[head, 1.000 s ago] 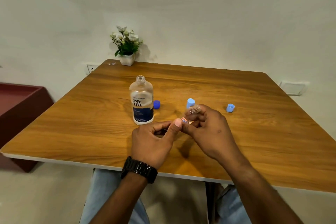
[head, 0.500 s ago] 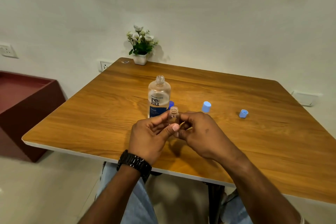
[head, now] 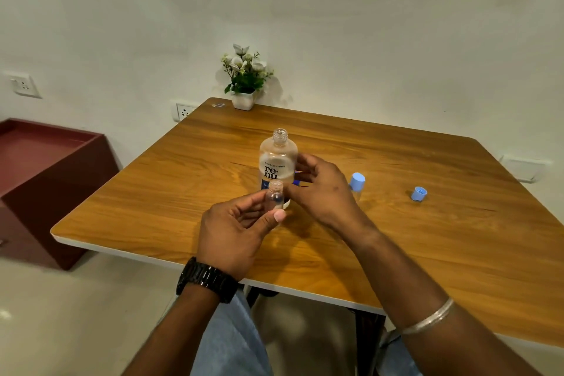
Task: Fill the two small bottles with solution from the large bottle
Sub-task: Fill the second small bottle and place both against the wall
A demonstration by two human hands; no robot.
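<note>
Soft, even indoor light; faint shadows under the hands, wide-angle bending at edges.

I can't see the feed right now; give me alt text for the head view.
The left hand holds an uncapped small bottle upright while the open right hand reaches for the uncapped large bottle on the wooden table. A capped small bottle and a loose blue cap sit to the right.

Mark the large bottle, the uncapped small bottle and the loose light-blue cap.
large bottle (head: 276, 159): head view, on its clear upper body above the label.
uncapped small bottle (head: 274, 198): head view, on its clear body below the neck.
loose light-blue cap (head: 418, 193): head view, on its side wall.
</note>
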